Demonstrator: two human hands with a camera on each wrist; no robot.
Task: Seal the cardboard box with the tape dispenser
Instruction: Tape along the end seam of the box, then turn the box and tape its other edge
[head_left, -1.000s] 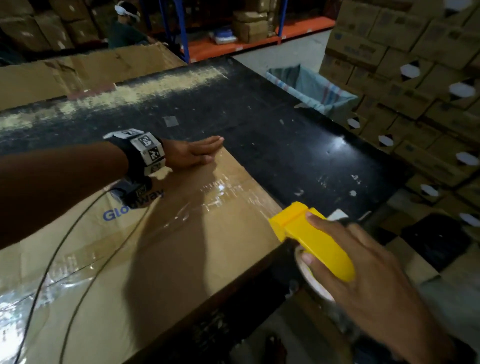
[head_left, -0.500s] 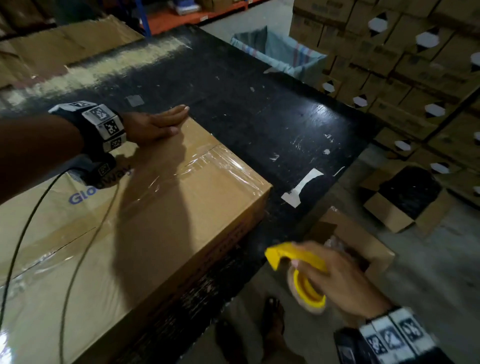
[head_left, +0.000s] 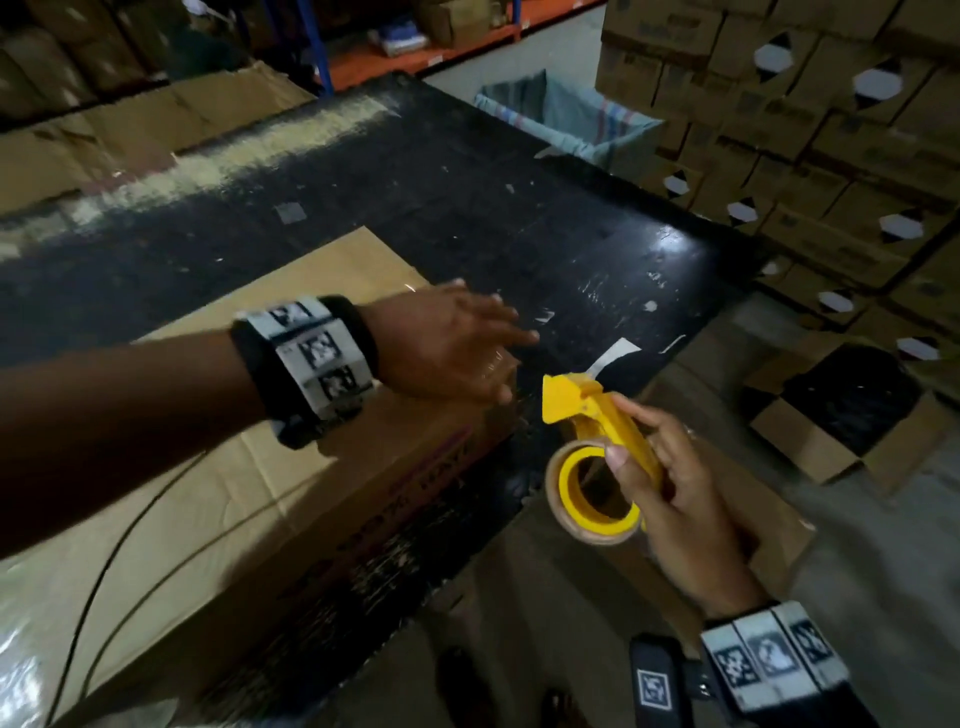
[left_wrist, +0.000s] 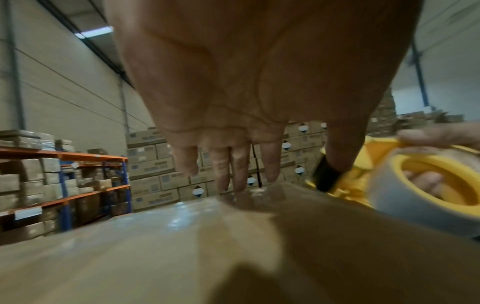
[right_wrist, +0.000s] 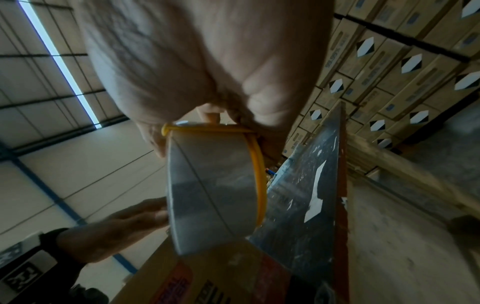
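The right hand (head_left: 675, 483) has pulled the tape dispenser (head_left: 597, 457) – still gripped – off the cardboard box (head_left: 218, 499), while the flat, open left hand (head_left: 441, 348) has moved to the taped corner – this strip seems finished.

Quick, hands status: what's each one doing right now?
Left hand: open, fingers straight over the cardboard box corner, holding nothing.
Right hand: gripping the yellow tape dispenser, off the box.
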